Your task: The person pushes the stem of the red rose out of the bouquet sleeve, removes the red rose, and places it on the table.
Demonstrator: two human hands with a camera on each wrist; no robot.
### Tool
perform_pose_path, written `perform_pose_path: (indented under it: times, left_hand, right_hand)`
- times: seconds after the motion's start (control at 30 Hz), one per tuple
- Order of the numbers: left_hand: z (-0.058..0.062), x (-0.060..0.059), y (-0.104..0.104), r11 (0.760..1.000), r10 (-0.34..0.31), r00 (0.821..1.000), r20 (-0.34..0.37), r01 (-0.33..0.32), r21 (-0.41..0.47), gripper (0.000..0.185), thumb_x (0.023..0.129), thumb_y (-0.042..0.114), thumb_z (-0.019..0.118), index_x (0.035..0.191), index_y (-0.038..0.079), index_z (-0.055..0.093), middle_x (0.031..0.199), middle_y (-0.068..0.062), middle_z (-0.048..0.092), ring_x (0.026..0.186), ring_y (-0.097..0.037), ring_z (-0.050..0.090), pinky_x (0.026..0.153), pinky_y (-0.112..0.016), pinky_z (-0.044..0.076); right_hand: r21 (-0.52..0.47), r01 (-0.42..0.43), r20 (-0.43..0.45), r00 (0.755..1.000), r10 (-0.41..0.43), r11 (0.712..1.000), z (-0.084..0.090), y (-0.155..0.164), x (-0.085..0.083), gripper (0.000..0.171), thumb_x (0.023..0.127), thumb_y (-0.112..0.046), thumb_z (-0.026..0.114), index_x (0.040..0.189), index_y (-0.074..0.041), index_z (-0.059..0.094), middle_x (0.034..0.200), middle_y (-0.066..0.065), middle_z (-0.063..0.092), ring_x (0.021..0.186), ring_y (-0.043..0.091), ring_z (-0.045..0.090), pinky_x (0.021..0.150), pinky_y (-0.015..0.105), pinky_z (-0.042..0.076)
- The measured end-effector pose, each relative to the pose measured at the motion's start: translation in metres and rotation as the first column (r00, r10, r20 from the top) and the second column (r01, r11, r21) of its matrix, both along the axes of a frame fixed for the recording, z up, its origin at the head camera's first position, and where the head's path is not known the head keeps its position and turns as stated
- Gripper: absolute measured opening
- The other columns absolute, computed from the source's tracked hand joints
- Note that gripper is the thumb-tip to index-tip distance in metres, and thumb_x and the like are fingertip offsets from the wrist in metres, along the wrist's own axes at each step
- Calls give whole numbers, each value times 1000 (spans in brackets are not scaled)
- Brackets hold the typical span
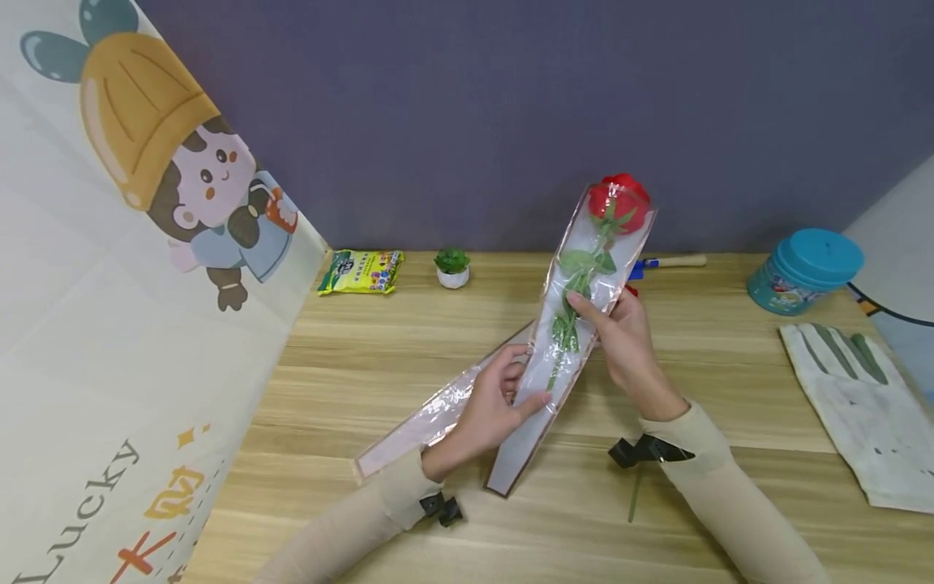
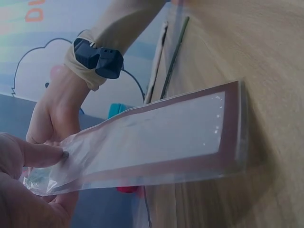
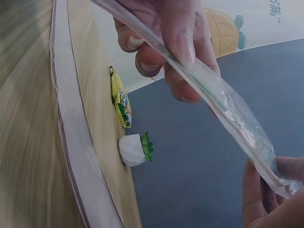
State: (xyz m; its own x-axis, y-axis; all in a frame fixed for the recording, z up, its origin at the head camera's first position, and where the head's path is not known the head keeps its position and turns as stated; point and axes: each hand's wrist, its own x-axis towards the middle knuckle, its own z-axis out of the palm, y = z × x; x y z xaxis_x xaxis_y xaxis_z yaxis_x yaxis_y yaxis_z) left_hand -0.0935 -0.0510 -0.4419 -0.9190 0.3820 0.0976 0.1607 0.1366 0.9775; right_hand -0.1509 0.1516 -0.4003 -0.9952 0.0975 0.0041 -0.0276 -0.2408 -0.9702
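A red rose (image 1: 620,203) with a green stem and leaves lies inside a clear flower sleeve (image 1: 511,454) that has a white panel and a brownish border. Both hands hold this sleeve tilted above the table. Lower down, my left hand (image 1: 492,405) pinches it between thumb and fingers. My right hand (image 1: 627,341) grips it near the middle, thumb in front and fingers behind. In the left wrist view the sleeve's narrow bottom end (image 2: 190,128) points away from the hands. A second flat sleeve (image 1: 430,414) lies on the table beneath, partly covered by my left hand.
At the back stand a yellow packet (image 1: 361,272), a small potted plant (image 1: 453,268) and a wooden-handled tool (image 1: 674,261). To the right are a blue lidded bucket (image 1: 806,272) and white-and-grey gloves (image 1: 861,414). A green stem (image 1: 634,495) lies under my right forearm.
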Motion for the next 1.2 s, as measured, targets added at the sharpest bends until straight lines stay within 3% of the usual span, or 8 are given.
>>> perform_pose_path:
  times: [0.17, 0.43, 0.83, 1.2]
  left_hand:
    - [-1, 1, 1, 1000, -4, 1000, -1, 4, 15, 60, 86, 1, 80, 139, 7, 52, 104, -24, 76, 73, -3, 64, 58, -16, 50]
    - [-5, 6, 5, 999, -32, 998, 63, 29, 40, 63, 84, -6, 78, 139, 4, 50, 107, -28, 74, 73, -2, 64, 62, -15, 55]
    - [-8, 9, 5, 999, -21, 999, 50, 20, 29, 62, 84, -4, 78, 139, 6, 52, 103, -26, 76, 75, -3, 65, 64, -16, 56]
    - [-9, 10, 4, 995, -35, 998, 58, 29, 97, 59, 84, -7, 76, 137, 5, 53, 104, -30, 72, 74, -3, 65, 62, -15, 54]
  right_hand:
    - [28, 16, 41, 999, -17, 999, 2, 1, 0, 32, 98, -17, 74, 127, -15, 62, 106, -12, 76, 93, 3, 72, 83, 18, 61]
    - [26, 89, 89, 992, -91, 996, 5, 3, -3, 16, 99, -27, 73, 112, -21, 66, 100, -13, 71, 90, 2, 67, 83, 16, 59]
    - [36, 61, 47, 997, -63, 997, 1, 1, -1, 13, 98, -21, 74, 109, -17, 68, 93, -11, 75, 81, 4, 71, 76, 19, 61]
    - [80, 64, 81, 994, -71, 995, -1, -6, 0, 18, 95, -25, 78, 108, -16, 70, 90, -12, 77, 79, 5, 73, 75, 21, 62]
